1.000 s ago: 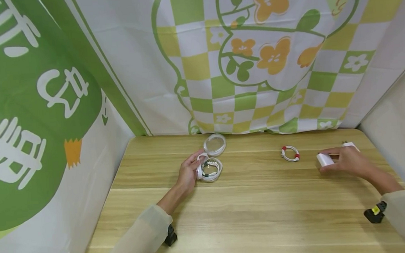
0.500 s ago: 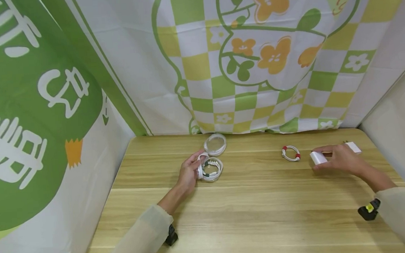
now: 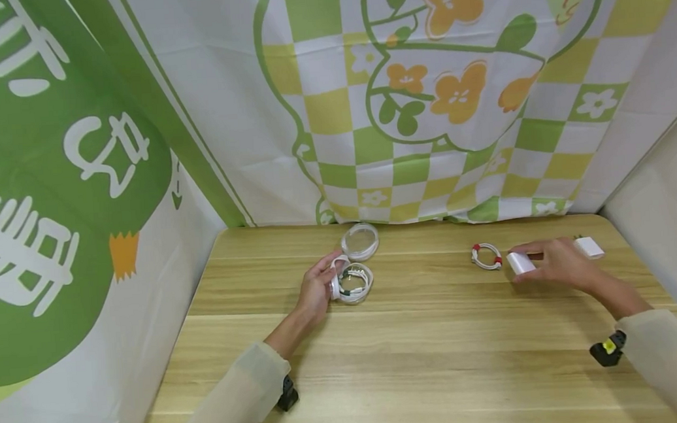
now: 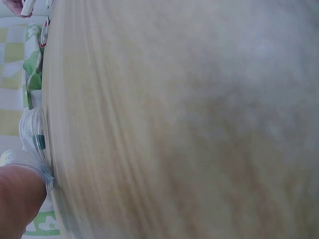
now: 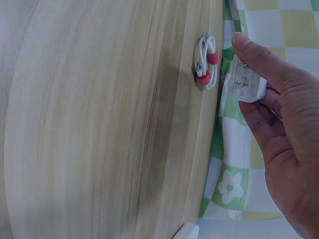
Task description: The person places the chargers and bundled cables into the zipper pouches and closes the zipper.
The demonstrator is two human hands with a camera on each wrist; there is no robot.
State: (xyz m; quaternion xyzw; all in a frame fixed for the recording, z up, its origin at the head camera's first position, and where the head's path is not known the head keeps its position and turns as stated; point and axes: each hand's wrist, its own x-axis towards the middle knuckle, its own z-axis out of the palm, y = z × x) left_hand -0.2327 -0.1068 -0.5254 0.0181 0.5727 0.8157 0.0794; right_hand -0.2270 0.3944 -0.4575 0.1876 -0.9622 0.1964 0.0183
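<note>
My right hand (image 3: 563,262) pinches a white charger plug (image 3: 520,263) between thumb and fingers, above the table. Printed text shows on the charger's face in the right wrist view. Left of it lies a coiled white cable (image 3: 486,257) with red ties. My left hand (image 3: 313,293) grips the left side of a clear round case (image 3: 370,290) with a white band at that side. Inside is a coiled white cable (image 3: 352,292) with green ties. In the left wrist view the thumb (image 4: 20,196) hides part of the case.
A second white charger plug (image 3: 590,247) with prongs lies behind my right hand. A clear round lid-like ring (image 3: 359,242) sits just behind the case. The wooden table (image 3: 420,363) ends at a patterned cloth (image 3: 430,179) at the back.
My right hand has carried the charger plug left, closer to the red-tied cable, uncovering more of the second plug. My left hand has stayed where it was.
</note>
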